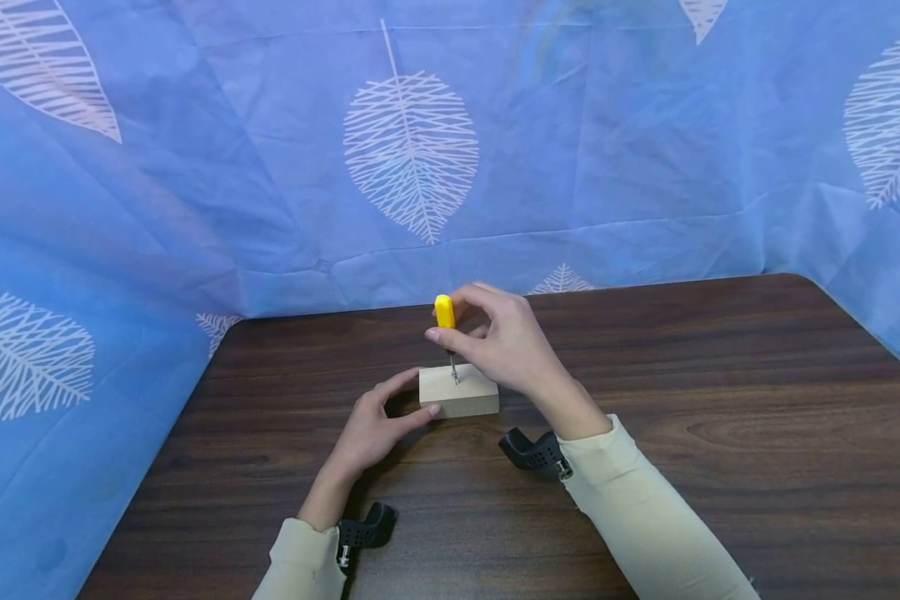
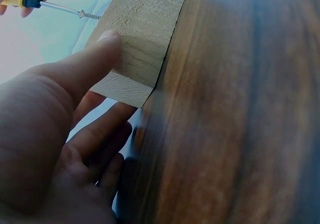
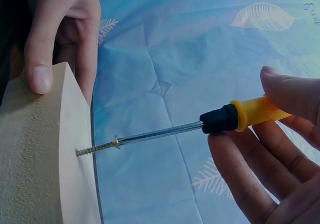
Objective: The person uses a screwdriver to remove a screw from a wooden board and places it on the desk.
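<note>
A pale wooden block (image 1: 461,406) lies on the table, a screw (image 3: 97,148) standing in its top face with much of the thread exposed. My left hand (image 1: 367,429) holds the block's left end, thumb on the near face and fingers around the far side. Above it, my right hand (image 1: 516,342) grips the yellow handle of a screwdriver (image 3: 257,111) between thumb and fingers. The screwdriver stands nearly upright, its metal shaft meeting the screw head. In the left wrist view the screw (image 2: 90,15) and shaft line up, while the block (image 2: 145,43) hides some left fingers.
The dark wood-grain table (image 1: 690,400) extends to both sides of the block. A blue cloth (image 1: 285,150) with white leaf prints hangs behind and at the sides. Black wrist mounts (image 1: 532,450) sit under both cream sleeves (image 1: 645,508).
</note>
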The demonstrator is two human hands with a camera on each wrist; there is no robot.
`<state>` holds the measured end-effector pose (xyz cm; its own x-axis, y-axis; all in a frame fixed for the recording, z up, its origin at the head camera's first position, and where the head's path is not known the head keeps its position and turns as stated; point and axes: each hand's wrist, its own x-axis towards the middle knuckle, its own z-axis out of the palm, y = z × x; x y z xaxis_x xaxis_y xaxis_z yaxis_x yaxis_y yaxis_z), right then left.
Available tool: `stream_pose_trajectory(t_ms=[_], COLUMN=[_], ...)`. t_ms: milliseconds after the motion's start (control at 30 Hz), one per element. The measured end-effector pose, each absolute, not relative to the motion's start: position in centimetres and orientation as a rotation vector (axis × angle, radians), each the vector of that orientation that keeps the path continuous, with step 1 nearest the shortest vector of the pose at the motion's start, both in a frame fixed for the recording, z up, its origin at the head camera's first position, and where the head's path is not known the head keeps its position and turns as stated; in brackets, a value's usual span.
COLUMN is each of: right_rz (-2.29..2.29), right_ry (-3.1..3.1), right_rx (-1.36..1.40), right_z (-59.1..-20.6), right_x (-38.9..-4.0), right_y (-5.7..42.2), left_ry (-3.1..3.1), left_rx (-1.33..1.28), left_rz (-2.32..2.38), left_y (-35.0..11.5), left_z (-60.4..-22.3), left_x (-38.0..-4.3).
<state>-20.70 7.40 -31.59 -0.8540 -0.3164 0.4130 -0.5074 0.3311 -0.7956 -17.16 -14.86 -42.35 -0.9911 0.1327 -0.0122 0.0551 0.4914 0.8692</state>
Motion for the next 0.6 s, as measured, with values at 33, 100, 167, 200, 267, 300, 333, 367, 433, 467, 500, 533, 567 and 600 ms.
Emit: stream_pose_trajectory(t_ms=[33, 100, 167, 200, 267, 300, 333, 367, 433, 467, 500, 533, 567, 600], right_rz=[1.553, 1.566, 1.577, 1.585, 1.595, 1.599, 1.605, 1.61, 1.599, 1.593, 1.591, 1.591, 1.591, 1.591], right_ry=[-2.403, -2.401, -2.407, -2.411, -2.427, -2.436, -2.446, -2.455, -2.481, -2.492, -2.501, -2.508, -2.513, -2.519], right_rx=[0.76, 0.772, 0.78, 0.782, 0.772, 0.764, 0.755, 0.747, 0.729, 0.719, 0.708, 0.697, 0.687, 0.675], right_z=[-31.62, -31.66, -31.62, -31.6, -31.53, -31.49, -31.44, -31.38, -31.27, -31.23, -31.19, -31.17, -31.16, -31.15], right_x=[-20.7, -20.65, -20.63, -20.62, -20.58, -20.57, -20.54, -20.51, -20.44, -20.43, -20.42, -20.42, -20.41, -20.4], right_y=[7.39, 7.38, 7.38, 7.4, 7.43, 7.45, 7.46, 7.47, 7.51, 7.53, 7.54, 7.55, 7.58, 7.61], left_ry=[2.645, 2.643, 2.64, 2.64, 2.638, 2.638, 2.639, 2.639, 2.638, 2.639, 2.639, 2.638, 2.637, 2.636], left_rx=[0.166, 0.163, 0.162, 0.161, 0.157, 0.152, 0.148, 0.142, 0.132, 0.127, 0.124, 0.124, 0.124, 0.125], left_rz=[1.536, 1.536, 1.536, 1.536, 1.537, 1.536, 1.537, 1.537, 1.537, 1.536, 1.535, 1.536, 1.536, 1.538], left_y=[-14.87, -14.88, -14.85, -14.84, -14.81, -14.79, -14.78, -14.77, -14.76, -14.76, -14.75, -14.75, -14.75, -14.75], left_z=[-42.35, -42.34, -42.29, -42.27, -42.22, -42.21, -42.2, -42.19, -42.2, -42.23, -42.25, -42.26, -42.26, -42.26], left_x=[-17.15, -17.13, -17.12, -17.12, -17.12, -17.12, -17.13, -17.13, -17.14, -17.15, -17.15, -17.15, -17.15, -17.15])
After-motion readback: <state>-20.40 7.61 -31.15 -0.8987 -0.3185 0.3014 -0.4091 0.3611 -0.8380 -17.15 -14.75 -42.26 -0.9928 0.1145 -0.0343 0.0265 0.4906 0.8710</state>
